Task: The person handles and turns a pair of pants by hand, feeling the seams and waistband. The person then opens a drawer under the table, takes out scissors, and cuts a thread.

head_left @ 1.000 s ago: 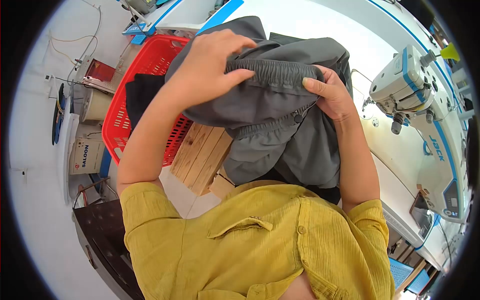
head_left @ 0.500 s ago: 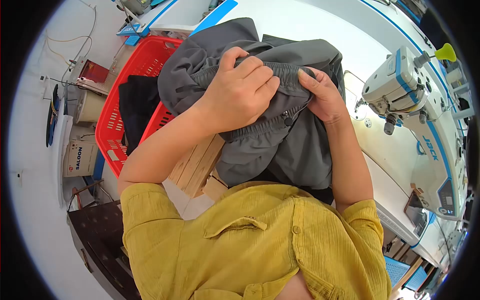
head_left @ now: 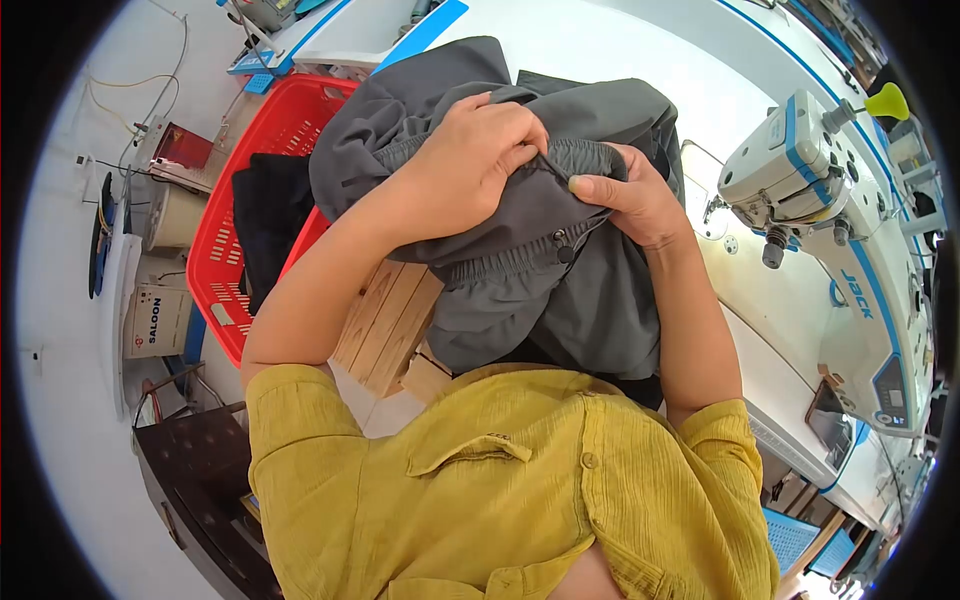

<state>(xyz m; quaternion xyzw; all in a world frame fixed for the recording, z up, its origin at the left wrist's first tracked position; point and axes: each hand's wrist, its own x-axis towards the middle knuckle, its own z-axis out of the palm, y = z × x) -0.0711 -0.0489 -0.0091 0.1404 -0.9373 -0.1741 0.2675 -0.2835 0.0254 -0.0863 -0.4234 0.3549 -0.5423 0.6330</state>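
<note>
A dark grey garment (head_left: 610,290) with a gathered elastic waistband (head_left: 580,155) lies bunched in front of my body and over the table edge. My left hand (head_left: 475,165) is closed on the waistband, its thumb and fingers pinching the cloth near the middle. Close beside it, my right hand (head_left: 635,200) grips the band's right end, thumb pressed on the inner fabric and fingers hidden behind. Below the hands hangs another gathered edge (head_left: 500,265) with a black cord toggle (head_left: 563,248) on it.
A red plastic basket (head_left: 215,265) holding black cloth (head_left: 270,215) stands at the left. On the right, a white sewing machine (head_left: 790,165) rises from the white table (head_left: 620,40). A wooden slatted surface (head_left: 385,325) shows below the garment. A carton (head_left: 160,320) is farther left.
My left fingers have shifted from lying curled over the waistband to a pinch close to my right thumb. My right thumb has slid down and left onto the inner fabric.
</note>
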